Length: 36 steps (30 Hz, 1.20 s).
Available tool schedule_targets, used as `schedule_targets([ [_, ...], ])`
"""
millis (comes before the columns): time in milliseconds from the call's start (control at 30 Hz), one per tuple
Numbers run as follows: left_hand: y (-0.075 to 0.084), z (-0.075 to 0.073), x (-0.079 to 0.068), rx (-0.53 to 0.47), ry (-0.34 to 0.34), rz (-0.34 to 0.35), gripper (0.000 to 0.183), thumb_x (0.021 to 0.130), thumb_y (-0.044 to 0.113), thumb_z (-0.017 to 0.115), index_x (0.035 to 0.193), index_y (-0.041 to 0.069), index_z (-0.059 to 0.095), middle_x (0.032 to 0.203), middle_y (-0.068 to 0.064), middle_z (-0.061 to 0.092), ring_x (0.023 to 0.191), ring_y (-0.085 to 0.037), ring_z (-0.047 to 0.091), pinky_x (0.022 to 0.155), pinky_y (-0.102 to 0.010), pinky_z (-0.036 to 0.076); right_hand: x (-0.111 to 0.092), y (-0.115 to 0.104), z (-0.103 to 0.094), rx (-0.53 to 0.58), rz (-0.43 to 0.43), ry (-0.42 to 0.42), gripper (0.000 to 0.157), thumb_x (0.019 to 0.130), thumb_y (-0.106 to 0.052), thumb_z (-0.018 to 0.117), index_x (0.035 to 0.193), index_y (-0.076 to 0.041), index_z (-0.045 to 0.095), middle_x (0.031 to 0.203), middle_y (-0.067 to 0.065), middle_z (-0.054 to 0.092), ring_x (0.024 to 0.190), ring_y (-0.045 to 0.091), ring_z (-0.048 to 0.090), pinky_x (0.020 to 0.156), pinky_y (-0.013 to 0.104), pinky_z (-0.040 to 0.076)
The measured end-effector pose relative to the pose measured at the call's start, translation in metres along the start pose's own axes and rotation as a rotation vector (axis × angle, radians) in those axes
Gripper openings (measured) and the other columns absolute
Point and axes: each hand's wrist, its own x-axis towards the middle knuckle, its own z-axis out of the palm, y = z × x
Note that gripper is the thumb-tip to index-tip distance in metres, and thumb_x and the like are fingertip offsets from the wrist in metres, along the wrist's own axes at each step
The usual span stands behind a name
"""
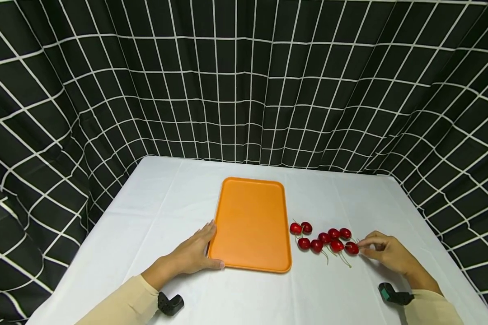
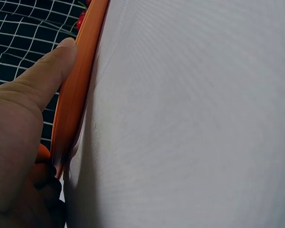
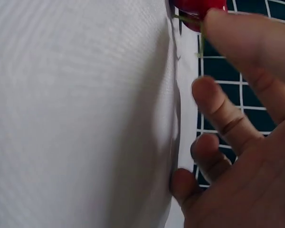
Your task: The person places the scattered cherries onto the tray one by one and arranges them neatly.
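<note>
An orange tray (image 1: 252,216) lies on the white-covered table. My left hand (image 1: 193,250) is at its near left corner, the fingers along the left side and the thumb at the near edge. In the left wrist view the outstretched thumb (image 2: 61,59) touches the tray's rim (image 2: 78,90). My right hand (image 1: 390,253) is at the rightmost cherry (image 1: 351,248), thumb and forefinger tips at its right side. In the right wrist view the thumb overlaps this red cherry (image 3: 194,8) beside its green stem; I cannot tell whether they pinch it. The other fingers are spread loosely below.
Several more stemmed red cherries (image 1: 316,246) lie in a loose cluster between the tray and my right hand. White cloth (image 1: 179,189) covers the table. A black curtain with a white grid (image 1: 244,90) hangs behind and at both sides.
</note>
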Motion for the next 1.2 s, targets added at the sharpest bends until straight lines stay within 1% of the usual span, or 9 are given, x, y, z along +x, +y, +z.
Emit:
schedule_targets([
  [100, 0.000, 0.000, 0.000, -0.002, 0.004, 0.002, 0.118, 0.073, 0.070, 0.067, 0.151, -0.003, 0.020, 0.159, -0.012, 0.005, 0.144, -0.026, 0.008, 0.115, -0.046, 0.012, 0.001, 0.001, 0.003, -0.063, -0.007, 0.019, 0.011, 0.077, 0.005, 0.076, 0.087, -0.001, 0.074, 0.083, 0.006, 0.058, 0.063, 0.012, 0.039, 0.049, 0.029, 0.033],
  [267, -0.001, 0.001, 0.000, -0.003, 0.006, 0.003, 0.117, 0.073, 0.068, 0.068, 0.151, -0.003, 0.019, 0.159, -0.012, 0.005, 0.144, -0.026, 0.009, 0.115, -0.046, 0.014, 0.002, -0.001, 0.007, -0.160, 0.072, 0.015, 0.012, 0.077, 0.001, 0.078, 0.088, -0.004, 0.075, 0.083, 0.001, 0.055, 0.064, 0.009, 0.038, 0.049, 0.026, 0.035],
  [367, -0.002, 0.001, -0.001, 0.006, 0.007, -0.001, 0.117, 0.073, 0.069, 0.068, 0.151, -0.002, 0.019, 0.159, -0.011, 0.005, 0.144, -0.025, 0.008, 0.115, -0.045, 0.014, 0.003, -0.004, 0.009, -0.188, 0.075, 0.009, 0.012, 0.077, -0.001, 0.078, 0.087, -0.007, 0.075, 0.084, 0.000, 0.054, 0.067, 0.009, 0.040, 0.052, 0.026, 0.036],
  [600, -0.002, 0.001, 0.000, 0.004, 0.004, 0.019, 0.116, 0.074, 0.067, 0.068, 0.151, -0.003, 0.019, 0.159, -0.012, 0.005, 0.144, -0.026, 0.009, 0.115, -0.045, 0.012, 0.003, -0.005, 0.008, -0.213, -0.003, 0.040, 0.012, 0.073, 0.002, 0.080, 0.079, -0.009, 0.077, 0.083, -0.002, 0.053, 0.075, 0.007, 0.045, 0.061, 0.023, 0.040],
  [767, -0.001, 0.000, -0.001, -0.005, 0.004, 0.029, 0.115, 0.075, 0.066, 0.069, 0.151, -0.005, 0.020, 0.159, -0.013, 0.006, 0.144, -0.027, 0.008, 0.115, -0.046, 0.012, 0.006, -0.009, 0.003, -0.138, -0.092, 0.090, 0.015, 0.071, 0.008, 0.079, 0.079, -0.004, 0.077, 0.082, 0.001, 0.057, 0.076, 0.005, 0.048, 0.060, 0.018, 0.040],
  [867, -0.001, -0.001, -0.001, -0.005, 0.005, 0.029, 0.114, 0.075, 0.065, 0.069, 0.151, -0.005, 0.020, 0.159, -0.013, 0.006, 0.144, -0.027, 0.009, 0.115, -0.046, 0.012, 0.011, -0.017, -0.003, -0.085, -0.131, 0.112, 0.017, 0.071, 0.012, 0.078, 0.081, -0.002, 0.077, 0.083, 0.004, 0.060, 0.078, 0.005, 0.050, 0.059, 0.017, 0.040],
  [1000, -0.002, 0.000, -0.001, -0.011, 0.009, 0.033, 0.114, 0.075, 0.065, 0.069, 0.150, -0.006, 0.021, 0.159, -0.014, 0.006, 0.144, -0.028, 0.010, 0.114, -0.047, 0.012, 0.021, -0.031, -0.012, -0.111, -0.150, 0.149, 0.018, 0.073, 0.012, 0.076, 0.083, -0.003, 0.076, 0.085, 0.004, 0.065, 0.084, 0.002, 0.052, 0.059, 0.021, 0.038],
  [1133, -0.003, 0.000, -0.001, -0.018, 0.005, 0.035, 0.114, 0.075, 0.065, 0.069, 0.150, -0.006, 0.020, 0.158, -0.015, 0.005, 0.143, -0.029, 0.011, 0.114, -0.048, 0.012, 0.037, -0.050, -0.018, -0.154, -0.115, 0.175, 0.014, 0.078, 0.004, 0.076, 0.086, -0.007, 0.077, 0.089, -0.001, 0.068, 0.087, -0.001, 0.050, 0.060, 0.024, 0.037],
  [1200, -0.003, 0.001, -0.001, -0.020, 0.000, 0.036, 0.114, 0.076, 0.065, 0.069, 0.150, -0.006, 0.019, 0.158, -0.015, 0.004, 0.143, -0.029, 0.011, 0.114, -0.047, 0.011, 0.048, -0.062, -0.018, -0.159, -0.090, 0.178, 0.010, 0.081, -0.001, 0.075, 0.087, -0.008, 0.077, 0.090, -0.001, 0.069, 0.089, 0.000, 0.050, 0.063, 0.025, 0.037],
])
